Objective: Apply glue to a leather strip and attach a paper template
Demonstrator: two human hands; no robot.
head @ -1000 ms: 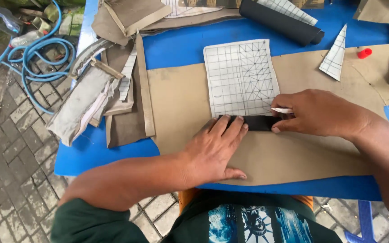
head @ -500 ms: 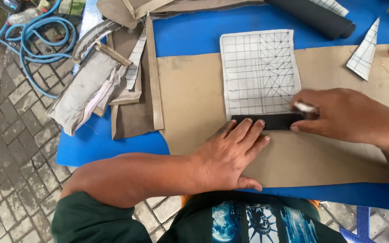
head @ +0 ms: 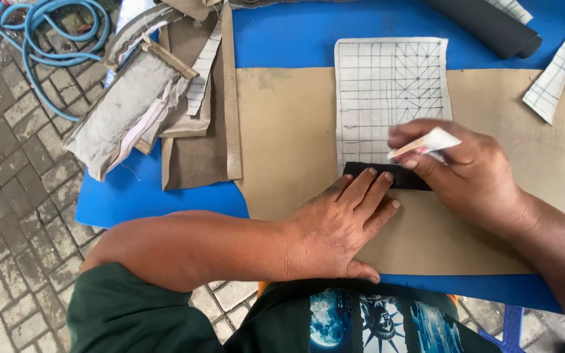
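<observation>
On the blue work table (head: 295,39), a large tan sheet of material (head: 282,137) lies spread flat, and right in the middle of it sits the short black rectangular strip (head: 387,175), butted against the lower edge of a white grid-lined pattern piece (head: 390,91). The left hand (head: 338,225) is flat and open, fingers spread a little, with its fingertips (head: 374,176) pressing on the strip's left half and pinning it to the tan sheet. Now the change: the right hand (head: 456,163), which a moment ago was low at the strip's right end with its marker nearly flat against the sheet, has lifted and drawn leftward, so it hovers over the join of strip and pattern. It pinches a small flat white piece with a reddish edge (head: 423,145), looks like tailor's chalk, between thumb and fingers, raised clear of the surface. The strip itself has not shifted under the left hand. Reading that, the pass along the strip's right end looks finished and the chalk is off the work for the moment. Off to the left lies a heap of grey and tan fabric offcuts (head: 145,104), a blue hose (head: 47,26) coils on the paving, and a white gridded triangle (head: 550,82) rests at far right beside a black roll (head: 485,26).
</observation>
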